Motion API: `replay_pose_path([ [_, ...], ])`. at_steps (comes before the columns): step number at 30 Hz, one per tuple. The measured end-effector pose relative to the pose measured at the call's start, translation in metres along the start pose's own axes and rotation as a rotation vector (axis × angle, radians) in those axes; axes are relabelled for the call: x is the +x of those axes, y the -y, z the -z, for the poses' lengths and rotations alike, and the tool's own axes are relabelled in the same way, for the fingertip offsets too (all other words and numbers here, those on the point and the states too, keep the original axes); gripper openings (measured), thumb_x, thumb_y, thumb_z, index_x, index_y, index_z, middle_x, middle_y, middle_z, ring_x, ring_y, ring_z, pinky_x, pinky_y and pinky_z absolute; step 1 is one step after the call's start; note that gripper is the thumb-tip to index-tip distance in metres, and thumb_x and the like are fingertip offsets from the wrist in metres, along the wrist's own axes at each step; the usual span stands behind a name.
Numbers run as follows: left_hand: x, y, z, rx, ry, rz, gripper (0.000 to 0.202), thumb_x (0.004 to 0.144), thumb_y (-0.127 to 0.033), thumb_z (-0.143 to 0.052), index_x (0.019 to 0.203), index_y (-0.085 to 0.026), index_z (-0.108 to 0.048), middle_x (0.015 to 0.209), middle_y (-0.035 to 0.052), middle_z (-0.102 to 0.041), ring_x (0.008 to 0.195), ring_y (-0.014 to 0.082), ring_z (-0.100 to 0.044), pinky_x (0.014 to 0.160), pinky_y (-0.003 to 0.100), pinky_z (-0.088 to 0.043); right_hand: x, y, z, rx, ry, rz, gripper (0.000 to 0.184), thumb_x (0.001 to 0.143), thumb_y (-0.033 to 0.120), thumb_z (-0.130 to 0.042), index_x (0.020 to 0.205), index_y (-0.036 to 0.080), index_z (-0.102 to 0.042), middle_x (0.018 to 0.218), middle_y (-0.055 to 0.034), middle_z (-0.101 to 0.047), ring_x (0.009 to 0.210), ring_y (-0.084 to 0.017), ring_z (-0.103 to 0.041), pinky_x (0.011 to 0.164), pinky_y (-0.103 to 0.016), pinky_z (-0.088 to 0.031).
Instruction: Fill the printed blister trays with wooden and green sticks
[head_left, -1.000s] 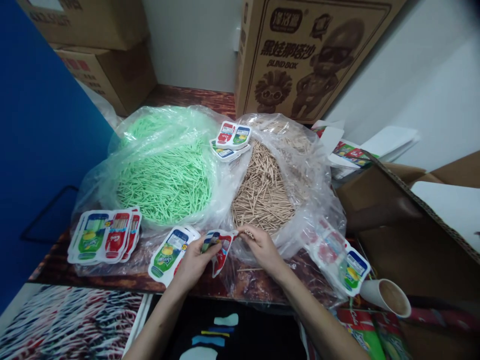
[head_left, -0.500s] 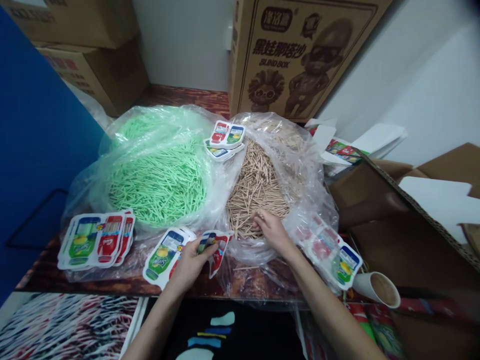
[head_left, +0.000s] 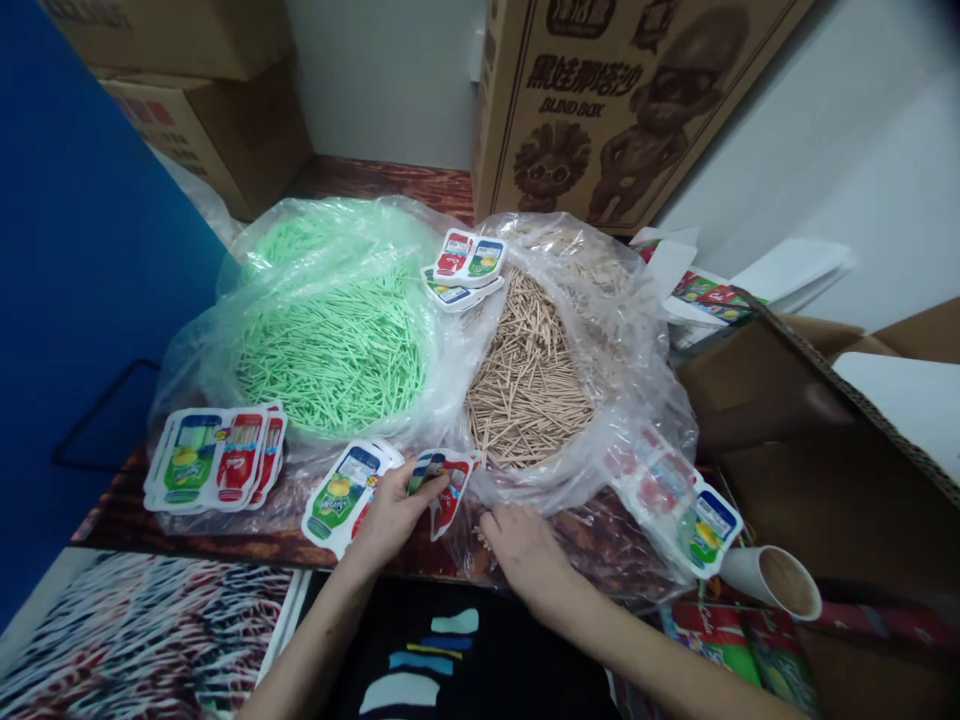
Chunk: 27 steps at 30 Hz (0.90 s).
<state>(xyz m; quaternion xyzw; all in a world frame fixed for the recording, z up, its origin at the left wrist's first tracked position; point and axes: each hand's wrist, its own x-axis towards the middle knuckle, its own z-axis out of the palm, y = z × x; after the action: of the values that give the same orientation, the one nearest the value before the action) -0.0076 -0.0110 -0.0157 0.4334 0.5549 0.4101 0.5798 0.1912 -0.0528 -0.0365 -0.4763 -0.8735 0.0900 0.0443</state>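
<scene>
My left hand [head_left: 391, 512] is closed on a bottle-shaped printed card pack [head_left: 454, 488] in red, green and white, thumb on top. Beneath that wrist lies a small stack of similar card packs [head_left: 336, 500]. My right hand [head_left: 529, 560] is closed near the table's front edge, fingers curled round a few short brown sticks [head_left: 482, 537] whose ends poke out. Just beyond it, a clear plastic bag lies open around a heap of brown sticks [head_left: 529, 400]. To the left, another clear bag holds a heap of light green sticks [head_left: 330, 360].
More card packs [head_left: 206, 465] are stacked at the left, others [head_left: 469, 262] lie between the bags, and some [head_left: 705, 530] sit at right. A paper cup [head_left: 776, 582] lies tilted beside an open carton [head_left: 750, 400]. A large cardboard box [head_left: 577, 150] stands behind.
My right hand has drawn back from the brown heap toward the table's front edge, bringing a few sticks. My left hand keeps hold of the card pack. The view has shifted slightly.
</scene>
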Motion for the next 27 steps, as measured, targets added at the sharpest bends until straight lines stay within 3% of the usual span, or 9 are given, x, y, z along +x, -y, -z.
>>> replay_pose_path([
  [3,-0.001,-0.001,0.000,0.044,0.033,-0.031,0.020,0.075,-0.036,-0.068,0.074,-0.016,-0.068,0.067,-0.0004,-0.064,0.064,0.0146,-0.055,0.063,0.025,-0.043,-0.001,0.001,-0.009,-0.082,-0.006,0.036,0.020,0.087,0.006,-0.043,0.085,0.018,-0.060,0.079,-0.0088,-0.063,0.073,-0.023,-0.056,0.070,-0.036,-0.040],
  [5,-0.002,0.001,0.002,0.055,0.026,-0.049,0.020,0.075,-0.036,-0.068,0.075,-0.016,-0.067,0.068,0.0000,-0.064,0.064,0.0149,-0.055,0.063,0.025,-0.043,0.001,-0.003,-0.004,0.054,-0.029,0.038,0.019,0.088,0.009,-0.043,0.085,0.019,-0.059,0.081,-0.0080,-0.063,0.075,-0.023,-0.056,0.070,-0.035,-0.042],
  [8,-0.005,0.004,0.005,0.058,0.009,-0.068,0.018,0.076,-0.034,-0.067,0.078,-0.016,-0.067,0.073,0.0007,-0.066,0.069,0.0154,-0.056,0.068,0.026,-0.044,0.005,-0.013,0.014,0.496,-0.038,-0.080,0.016,0.091,0.018,-0.043,0.084,0.023,-0.057,0.083,-0.0046,-0.063,0.076,-0.020,-0.058,0.070,-0.032,-0.045],
  [12,-0.008,0.006,0.005,0.035,0.026,-0.048,0.018,0.075,-0.034,-0.068,0.080,-0.016,-0.068,0.077,0.0019,-0.068,0.073,0.0171,-0.059,0.071,0.027,-0.045,0.023,-0.026,0.045,1.319,0.039,-0.393,0.009,0.089,0.029,-0.049,0.087,0.022,-0.054,0.071,0.0005,-0.061,0.064,-0.016,-0.060,0.062,-0.029,-0.049],
  [15,-0.007,0.007,0.002,0.027,0.074,-0.041,0.021,0.076,-0.034,-0.067,0.087,-0.016,-0.068,0.082,0.0029,-0.070,0.076,0.0185,-0.061,0.074,0.029,-0.046,0.044,-0.032,0.068,1.708,-0.034,-0.503,0.025,0.079,0.028,-0.064,0.100,0.021,-0.055,0.071,0.0024,-0.060,0.065,-0.014,-0.061,0.068,-0.029,-0.051],
  [20,-0.006,0.008,-0.002,0.044,0.119,-0.072,0.019,0.075,-0.032,-0.068,0.086,-0.016,-0.069,0.084,0.0034,-0.071,0.078,0.0193,-0.062,0.075,0.029,-0.047,0.075,-0.030,0.086,1.871,-0.167,-0.408,0.013,0.080,0.030,-0.062,0.087,0.022,-0.056,0.073,0.0016,-0.062,0.073,-0.016,-0.064,0.085,-0.037,-0.051],
  [27,-0.007,0.004,-0.005,0.036,0.100,-0.082,0.016,0.075,-0.031,-0.067,0.083,-0.016,-0.069,0.083,0.0028,-0.072,0.077,0.0193,-0.062,0.074,0.028,-0.047,0.089,-0.004,0.073,1.993,-0.127,-0.431,0.014,0.082,0.035,-0.061,0.083,0.022,-0.054,0.082,-0.0028,-0.071,0.088,-0.023,-0.069,0.092,-0.045,-0.048],
])
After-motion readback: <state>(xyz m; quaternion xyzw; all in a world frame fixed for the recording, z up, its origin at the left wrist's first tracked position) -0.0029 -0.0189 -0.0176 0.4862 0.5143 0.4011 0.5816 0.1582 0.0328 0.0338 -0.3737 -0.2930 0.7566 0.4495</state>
